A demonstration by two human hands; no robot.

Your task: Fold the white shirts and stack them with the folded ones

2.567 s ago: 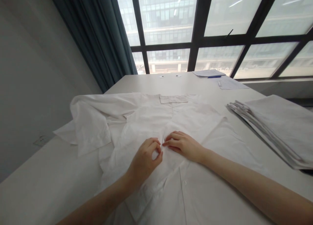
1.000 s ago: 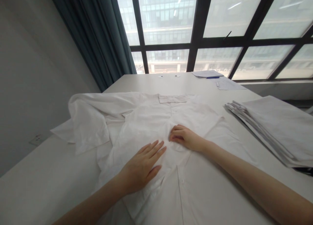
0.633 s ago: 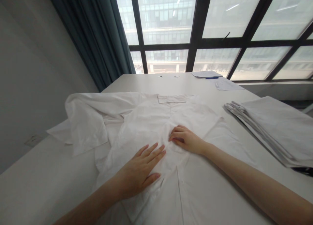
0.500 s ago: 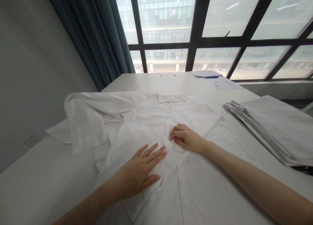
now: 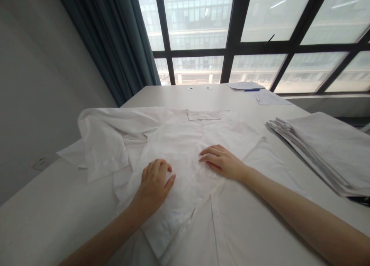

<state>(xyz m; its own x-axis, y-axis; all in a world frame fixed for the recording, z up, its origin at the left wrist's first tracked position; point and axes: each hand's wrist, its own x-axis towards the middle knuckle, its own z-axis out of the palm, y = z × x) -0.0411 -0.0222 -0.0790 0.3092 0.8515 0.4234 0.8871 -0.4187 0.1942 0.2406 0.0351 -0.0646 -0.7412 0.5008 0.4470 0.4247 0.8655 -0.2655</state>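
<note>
A white shirt (image 5: 185, 138) lies spread on the white table, collar toward the window and one sleeve stretched out to the left. My left hand (image 5: 156, 183) rests on the shirt's left front, its fingers bent and the thumb held apart, gripping nothing that I can see. On the middle of the chest lies my right hand (image 5: 221, 162), fingers loosely stretched over the cloth. Below it a front seam runs down toward me. The shirt's right side is partly hidden under my right forearm.
A stack of folded white cloth (image 5: 326, 150) sits at the table's right. Papers (image 5: 245, 85) and a blue pen (image 5: 252, 90) lie at the far end. The table (image 5: 162, 94) reaches to the window; a dark blue curtain (image 5: 115, 38) hangs at the left.
My left hand has moved left and slightly away from me across the shirt, its spread fingers now bent. My right hand stays in place, its fingers a little straighter.
</note>
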